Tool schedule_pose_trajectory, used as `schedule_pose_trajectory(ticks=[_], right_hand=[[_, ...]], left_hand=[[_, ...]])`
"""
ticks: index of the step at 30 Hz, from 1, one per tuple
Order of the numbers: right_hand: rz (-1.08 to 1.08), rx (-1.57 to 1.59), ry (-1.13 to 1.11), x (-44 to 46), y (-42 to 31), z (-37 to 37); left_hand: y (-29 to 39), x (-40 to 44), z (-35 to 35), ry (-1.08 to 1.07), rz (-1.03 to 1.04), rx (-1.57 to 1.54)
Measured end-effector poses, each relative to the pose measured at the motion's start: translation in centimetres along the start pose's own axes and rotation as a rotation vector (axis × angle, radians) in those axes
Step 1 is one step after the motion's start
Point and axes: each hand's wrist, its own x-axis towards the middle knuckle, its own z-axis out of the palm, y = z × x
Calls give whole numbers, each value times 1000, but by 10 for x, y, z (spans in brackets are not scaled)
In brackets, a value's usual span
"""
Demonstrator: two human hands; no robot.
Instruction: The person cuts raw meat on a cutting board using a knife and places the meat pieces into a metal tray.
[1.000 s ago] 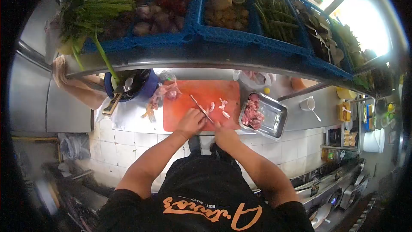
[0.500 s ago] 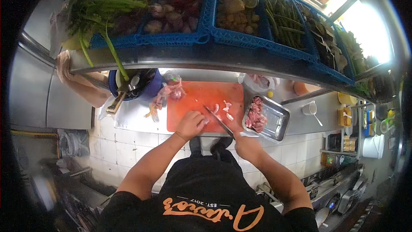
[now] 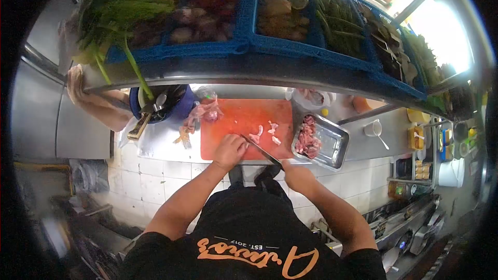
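Note:
My right hand (image 3: pixel 299 177) is closed round the handle of a kitchen knife (image 3: pixel 265 155). The blade slants up and left over the orange-red cutting board (image 3: pixel 244 109), its tip close to the fingers of my left hand (image 3: pixel 231 150). That hand is closed, fingers curled down at the board's front edge over a piece of meat that is mostly hidden. Right of the blade tip lies a pale pink strip of meat (image 3: pixel 256 134). A few more pale scraps (image 3: pixel 273 128) lie farther right on the board.
A metal tray (image 3: pixel 335 148) with cut meat (image 3: pixel 308 140) stands right of the board. To the left are a plastic bag (image 3: pixel 209 110) and a blue bucket (image 3: pixel 181 105) of utensils. Blue vegetable baskets (image 3: pixel 306 47) fill the shelf (image 3: pixel 249 77) overhead. A white cup (image 3: pixel 372 128) stands far right.
The knife tip has moved left and slightly down, nearer my left fingers. A pale strip now lies beside the blade. My left hand has shifted slightly.

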Motion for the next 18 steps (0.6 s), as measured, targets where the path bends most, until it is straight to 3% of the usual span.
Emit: schedule_pose_trajectory(ticks=[3,9,14,18], right_hand=[[5,-23,-59,-11,6,-12],[-128,-34,18,7,-27,-17],[-164,68,161,79,-45,37],[-117,57,148,70,-32,41]], left_hand=[[3,-4,-5,64,-109,-93],[-1,-6,-3,-95,-25,94],[-8,-9,2,-53,65,98],[-4,-7,-1,-21,74,96]])
